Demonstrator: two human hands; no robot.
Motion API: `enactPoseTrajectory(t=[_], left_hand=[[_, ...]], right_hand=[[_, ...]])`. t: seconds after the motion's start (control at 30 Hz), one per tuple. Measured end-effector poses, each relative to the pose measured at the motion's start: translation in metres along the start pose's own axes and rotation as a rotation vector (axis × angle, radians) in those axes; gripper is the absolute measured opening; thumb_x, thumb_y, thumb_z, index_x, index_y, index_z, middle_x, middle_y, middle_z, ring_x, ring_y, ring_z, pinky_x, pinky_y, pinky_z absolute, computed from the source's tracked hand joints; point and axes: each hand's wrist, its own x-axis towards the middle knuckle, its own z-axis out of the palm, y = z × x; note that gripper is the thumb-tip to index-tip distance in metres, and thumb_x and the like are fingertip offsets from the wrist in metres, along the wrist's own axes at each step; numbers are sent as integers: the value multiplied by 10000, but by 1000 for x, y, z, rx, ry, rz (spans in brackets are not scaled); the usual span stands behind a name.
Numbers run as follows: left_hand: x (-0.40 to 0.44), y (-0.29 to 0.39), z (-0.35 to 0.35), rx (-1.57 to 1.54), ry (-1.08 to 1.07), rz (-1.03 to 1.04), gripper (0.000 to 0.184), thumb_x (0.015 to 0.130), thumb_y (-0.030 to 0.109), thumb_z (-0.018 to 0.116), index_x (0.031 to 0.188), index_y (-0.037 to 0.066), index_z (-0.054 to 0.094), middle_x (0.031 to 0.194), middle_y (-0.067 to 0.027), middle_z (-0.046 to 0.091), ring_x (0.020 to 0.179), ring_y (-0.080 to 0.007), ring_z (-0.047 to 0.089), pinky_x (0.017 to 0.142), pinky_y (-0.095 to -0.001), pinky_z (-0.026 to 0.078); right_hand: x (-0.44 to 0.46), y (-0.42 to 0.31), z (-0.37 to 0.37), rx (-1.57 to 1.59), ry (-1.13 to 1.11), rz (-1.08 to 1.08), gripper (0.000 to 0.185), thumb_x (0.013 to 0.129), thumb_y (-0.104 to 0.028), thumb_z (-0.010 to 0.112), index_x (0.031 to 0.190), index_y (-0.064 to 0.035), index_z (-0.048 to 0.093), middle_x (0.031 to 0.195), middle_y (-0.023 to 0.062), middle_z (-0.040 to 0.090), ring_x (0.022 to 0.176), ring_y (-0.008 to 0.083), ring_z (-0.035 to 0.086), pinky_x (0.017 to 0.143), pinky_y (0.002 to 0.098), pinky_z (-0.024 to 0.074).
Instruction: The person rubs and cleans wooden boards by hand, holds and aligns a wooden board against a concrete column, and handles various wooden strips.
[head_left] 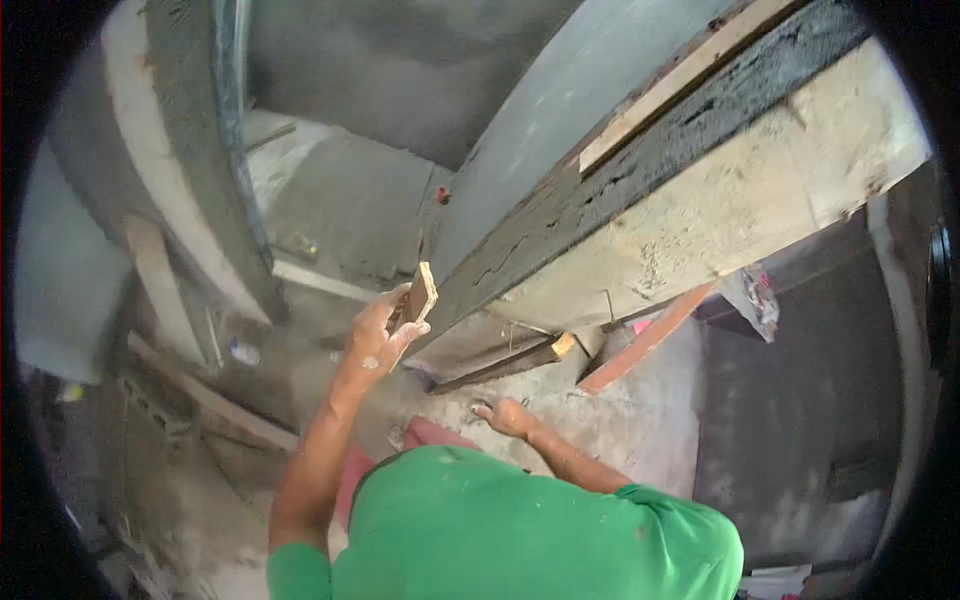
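My left hand (380, 338) is raised in front of me, its fingers and thumb closed round a small flat wooden board (424, 292) with a pale, rough edge. Whitish mortar is smeared on that hand. The board is held upright close to the lower end of a strip of wet grey mortar (600, 205), which runs along the wall edge; whether they touch I cannot tell. Lower down, my right hand (508, 416) is held near my body with its fingers curled. Something small and dark shows at its fingertips, too small to name.
A long pale plank (720, 210) lines the near side of the mortar strip, and a thinner batten (690, 80) its far side. A reddish wooden prop (648, 340) and a short timber (505, 364) lean below. Another plank (215, 400) lies at left.
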Motion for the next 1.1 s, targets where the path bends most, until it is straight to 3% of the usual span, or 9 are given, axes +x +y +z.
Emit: enactPoseTrajectory(t=[0.13,0.3,0.4,0.5,0.57,0.63,0.73,0.87,1.1], left_hand=[[47,20,-26,-92,-157,-76,575,790,230,741,1292,12,567,1245,-188,623,1136,-266,611,952,-360,469],[111,24,-10,-129,-302,-3,537,772,193,742,1251,-3,594,1173,-146,631,1076,-265,612,921,-354,467],[143,29,6,-148,-349,22,528,759,181,746,1230,-11,604,1118,-131,625,1041,-263,609,909,-346,463],[175,29,26,-108,-370,81,536,749,189,756,1226,-6,612,1090,-137,624,1032,-254,606,909,-343,457],[192,20,37,-107,-460,168,557,736,203,772,1231,1,616,1081,-145,627,1024,-257,607,915,-344,455],[205,13,49,-84,-484,193,571,733,223,780,1231,-2,615,1075,-146,629,1017,-258,608,917,-345,455],[217,12,59,-78,-494,203,589,721,237,801,1220,-13,614,1059,-146,630,1004,-262,610,908,-346,460],[227,1,59,-76,-553,182,590,703,167,822,1207,-44,598,1086,-123,607,990,-195,616,824,-321,532],[257,5,26,-124,-620,133,544,674,125,830,1150,-30,618,1048,-114,620,962,-207,617,792,-318,526]], right_hand=[[-15,-16,28,74,12,170,495,947,-403,542,1263,-26,596,963,189,707,788,247,701,775,382,545],[-37,-20,73,251,59,356,487,957,-430,522,1269,-64,602,947,157,717,796,296,693,750,380,549],[-45,-15,91,228,64,465,474,903,-363,604,1297,-100,587,1070,100,708,911,312,680,796,391,544],[-41,45,131,113,-81,300,555,799,-277,690,1318,-121,570,1217,54,660,1044,298,646,861,394,536],[-38,82,176,419,-57,417,638,704,-215,719,1315,-118,562,1306,67,603,1127,295,603,925,401,517],[-38,67,160,349,28,410,548,759,-203,713,1283,-110,586,1188,71,662,994,259,663,851,383,556],[-46,36,137,703,177,725,326,925,-183,599,1228,-64,628,882,79,706,707,148,674,644,310,562],[-43,1,128,754,228,926,336,927,-217,594,1163,14,651,911,168,708,757,198,677,729,329,543],[24,-125,17,832,406,694,459,930,-276,596,1267,35,578,912,191,706,757,233,678,746,356,543]])
